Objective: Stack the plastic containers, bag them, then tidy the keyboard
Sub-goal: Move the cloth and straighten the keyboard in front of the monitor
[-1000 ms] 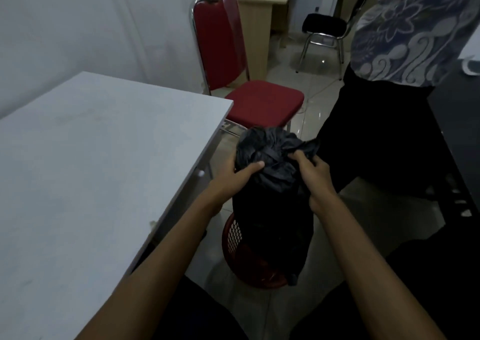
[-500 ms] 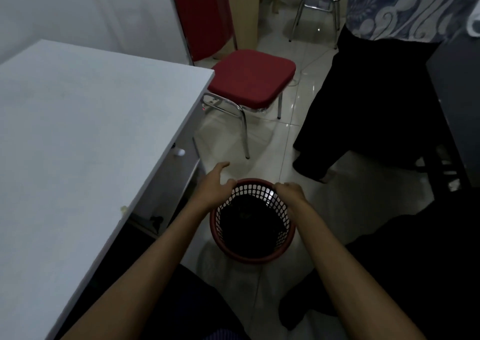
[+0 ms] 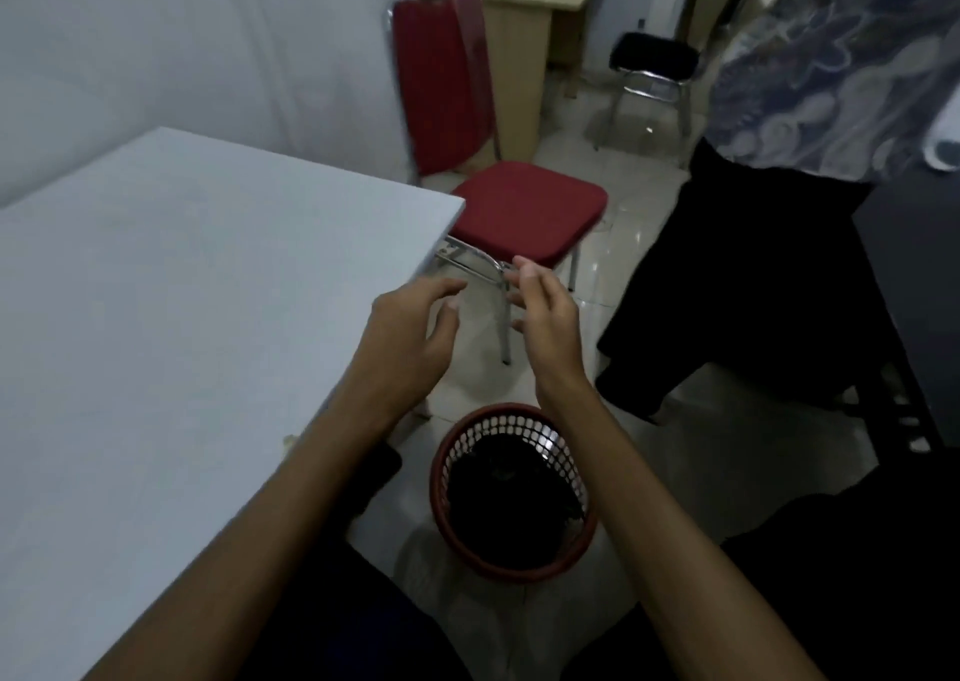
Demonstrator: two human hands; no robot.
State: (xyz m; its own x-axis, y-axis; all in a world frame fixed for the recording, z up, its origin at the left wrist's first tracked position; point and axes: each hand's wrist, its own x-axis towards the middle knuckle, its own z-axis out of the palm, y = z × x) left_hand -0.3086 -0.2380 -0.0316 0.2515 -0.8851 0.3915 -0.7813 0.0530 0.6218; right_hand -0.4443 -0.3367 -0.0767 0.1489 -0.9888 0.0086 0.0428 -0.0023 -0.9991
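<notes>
**Both hands empty above the basket**

The left hand (image 3: 410, 337) and right hand (image 3: 545, 327) hang in the air near each other, fingers loosely spread and holding nothing. Below them, nearer the person, a black bag (image 3: 506, 503) sits inside a red mesh basket (image 3: 519, 568) on the floor. A grey table (image 3: 171, 327) lies left of the left hand; a red chair (image 3: 524, 212) stands beyond both hands.
</notes>
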